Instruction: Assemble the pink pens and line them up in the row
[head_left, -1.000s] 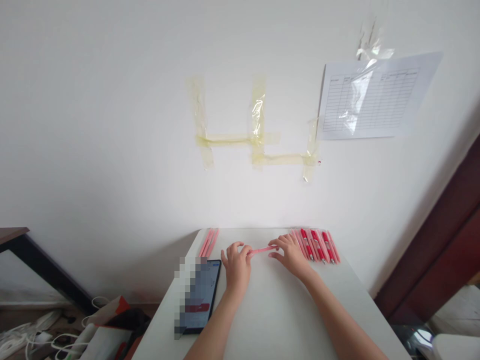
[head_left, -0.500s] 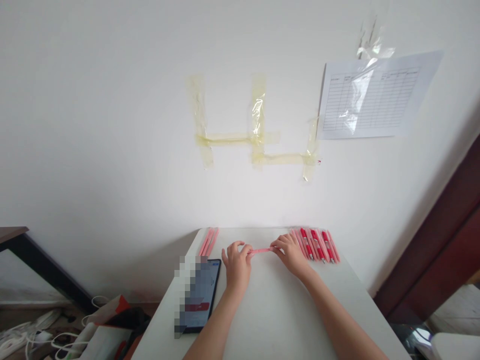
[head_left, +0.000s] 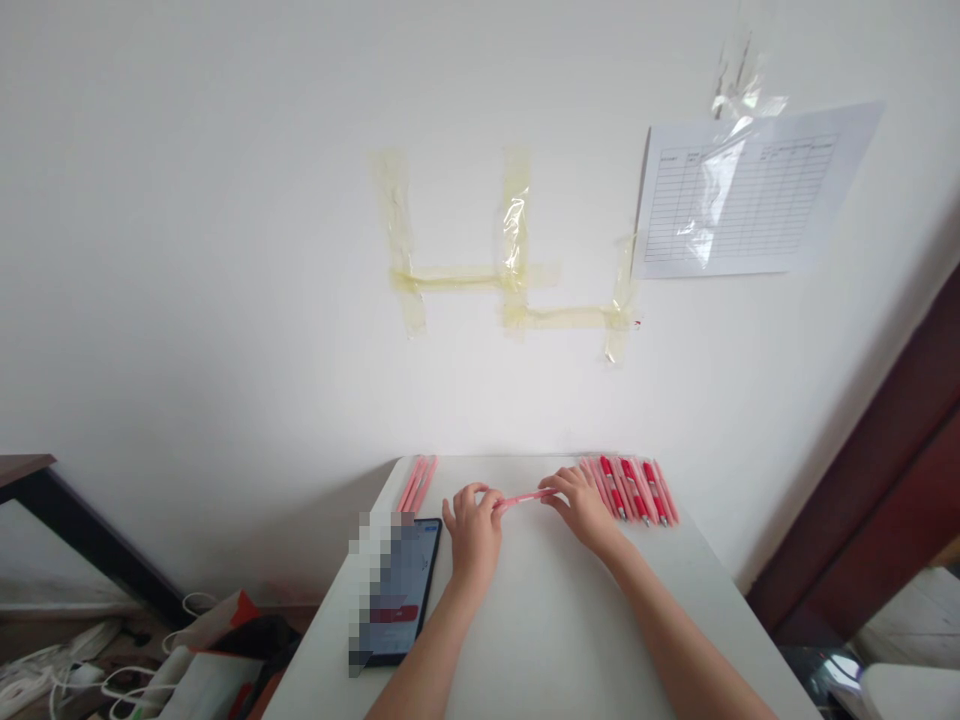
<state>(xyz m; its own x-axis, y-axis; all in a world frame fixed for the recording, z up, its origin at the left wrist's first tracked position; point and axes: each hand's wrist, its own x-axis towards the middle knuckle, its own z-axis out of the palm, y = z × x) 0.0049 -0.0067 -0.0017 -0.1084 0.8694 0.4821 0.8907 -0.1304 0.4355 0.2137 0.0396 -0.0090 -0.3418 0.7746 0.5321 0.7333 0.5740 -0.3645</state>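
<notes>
A slim pink pen (head_left: 525, 497) spans the gap between my two hands, just above the white table. My left hand (head_left: 476, 525) pinches its left end between thumb and fingertips. On the other end, my right hand (head_left: 581, 505) has its thumb and fingers closed. Right beside my right hand lies a row of pink and red pens (head_left: 636, 492), side by side at the back right. A few pink pens (head_left: 417, 484) lie at the back left corner.
A phone (head_left: 401, 590), partly pixelated, lies at the left of the white table (head_left: 555, 640). The wall behind bears yellowed tape (head_left: 517, 220) and a taped printed sheet (head_left: 735, 200). Cables (head_left: 67, 665) and boxes clutter the floor at left.
The right end of the held pen has risen slightly, so it now tilts up to the right. Both hands stay in nearly the same place.
</notes>
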